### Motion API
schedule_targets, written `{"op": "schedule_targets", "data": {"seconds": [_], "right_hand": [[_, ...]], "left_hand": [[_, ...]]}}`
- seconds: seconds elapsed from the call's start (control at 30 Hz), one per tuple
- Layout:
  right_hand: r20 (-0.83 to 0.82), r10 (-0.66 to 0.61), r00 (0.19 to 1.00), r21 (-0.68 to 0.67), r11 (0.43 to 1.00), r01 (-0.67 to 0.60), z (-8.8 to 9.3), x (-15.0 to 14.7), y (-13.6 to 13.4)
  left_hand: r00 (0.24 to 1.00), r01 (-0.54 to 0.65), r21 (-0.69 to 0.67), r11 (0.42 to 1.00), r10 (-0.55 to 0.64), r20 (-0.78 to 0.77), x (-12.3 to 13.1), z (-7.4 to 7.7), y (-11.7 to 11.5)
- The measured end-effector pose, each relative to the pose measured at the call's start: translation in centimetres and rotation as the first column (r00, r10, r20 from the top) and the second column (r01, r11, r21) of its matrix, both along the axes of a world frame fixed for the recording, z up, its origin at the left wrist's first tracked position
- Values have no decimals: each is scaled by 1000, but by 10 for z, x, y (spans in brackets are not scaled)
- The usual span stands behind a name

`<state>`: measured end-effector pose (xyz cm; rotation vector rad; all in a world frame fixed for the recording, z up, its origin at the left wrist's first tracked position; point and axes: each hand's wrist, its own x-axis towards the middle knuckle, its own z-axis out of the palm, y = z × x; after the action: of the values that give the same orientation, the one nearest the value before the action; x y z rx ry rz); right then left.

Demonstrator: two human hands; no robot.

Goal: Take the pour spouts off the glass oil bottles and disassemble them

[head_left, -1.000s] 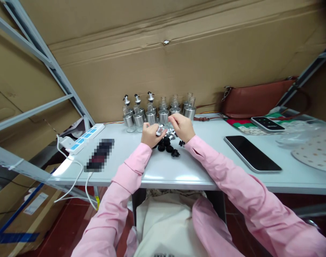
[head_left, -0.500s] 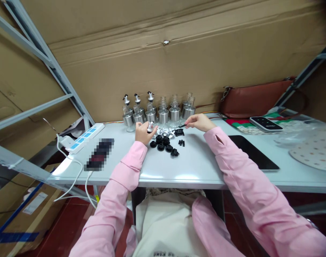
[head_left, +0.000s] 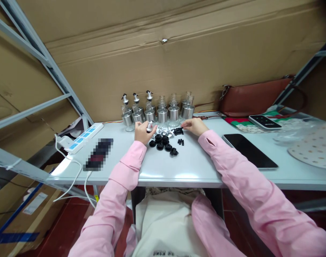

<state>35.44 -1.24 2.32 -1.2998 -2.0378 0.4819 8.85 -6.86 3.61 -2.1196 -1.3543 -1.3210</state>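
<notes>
My left hand (head_left: 143, 133) is closed round a silver pourer spout (head_left: 149, 125), held upright just above the table. The fingers of my right hand (head_left: 194, 126) are pinched together at a pile of small black parts (head_left: 179, 131); a small black part seems to be at the fingertips, partly lost against the pile. Between the hands lie several loose silver spout pieces (head_left: 165, 131). In front of them are several round black stoppers (head_left: 160, 146), with a few tiny black pieces (head_left: 181, 142) to their right.
Glass bottles with steel sleeves (head_left: 162, 115) stand in rows at the back, some topped with pourers (head_left: 136, 97). A power strip (head_left: 85, 138) and a blurred-out dark object (head_left: 98, 154) lie left. On the right are a black tablet (head_left: 250, 150), a keypad device (head_left: 265, 122) and a brown bag (head_left: 254, 98).
My right hand has moved left and slightly down, bringing its fingertips from beside the black parts to their pile. My left hand keeps hold of the pourer spout in nearly the same place.
</notes>
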Motion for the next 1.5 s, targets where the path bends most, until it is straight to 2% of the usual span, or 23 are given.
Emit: {"op": "schedule_targets", "data": {"seconds": [0.2, 0.4, 0.8, 1.07, 1.5], "right_hand": [[127, 5, 992, 109, 994, -19, 0, -2, 0], [181, 28, 983, 171, 983, -60, -2, -3, 1], [211, 66, 975, 135, 986, -96, -5, -4, 2], [246, 55, 968, 87, 993, -78, 0, -4, -2], [264, 98, 959, 17, 994, -106, -1, -1, 0]], "left_hand": [[1000, 6, 8, 1000, -6, -4, 0, 0, 0], [1000, 4, 26, 1000, -4, -13, -1, -1, 1], [999, -8, 43, 999, 10, -34, 0, -3, 2], [1000, 3, 5, 1000, -3, -22, 0, -3, 3], [1000, -16, -14, 1000, 16, -22, 1, -1, 1]]}}
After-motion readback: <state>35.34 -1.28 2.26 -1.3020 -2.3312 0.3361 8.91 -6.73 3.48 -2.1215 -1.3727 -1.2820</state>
